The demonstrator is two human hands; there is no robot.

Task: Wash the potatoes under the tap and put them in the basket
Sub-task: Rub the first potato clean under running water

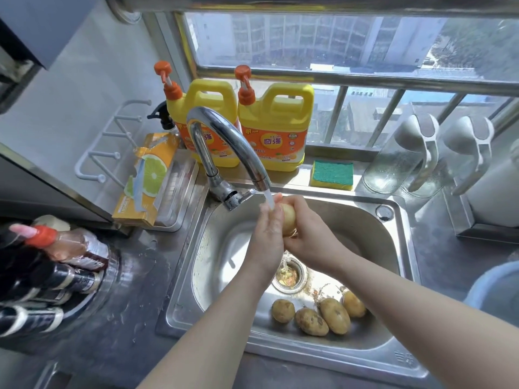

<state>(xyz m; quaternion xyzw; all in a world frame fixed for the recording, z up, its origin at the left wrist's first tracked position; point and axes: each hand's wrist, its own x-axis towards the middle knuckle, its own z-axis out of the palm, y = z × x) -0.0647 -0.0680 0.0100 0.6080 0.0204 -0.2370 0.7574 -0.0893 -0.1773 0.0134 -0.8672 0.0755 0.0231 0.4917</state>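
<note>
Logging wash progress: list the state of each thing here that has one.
Held potato: wet, under the stream.
Tap: running onto the held potato.
Right hand: grips the held potato.
Left hand: fingers straight, pressed on the held potato.
Four potatoes: dirt-spotted, lying in the sink.
Drain strainer: holds food scraps.
Sponge: flat, green side up.
Dish soap jugs: upright.

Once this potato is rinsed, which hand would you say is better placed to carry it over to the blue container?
Right. The right hand curls round the potato, and the blue container, likely the basket, sits on that side. The left hand only presses against it.
</note>
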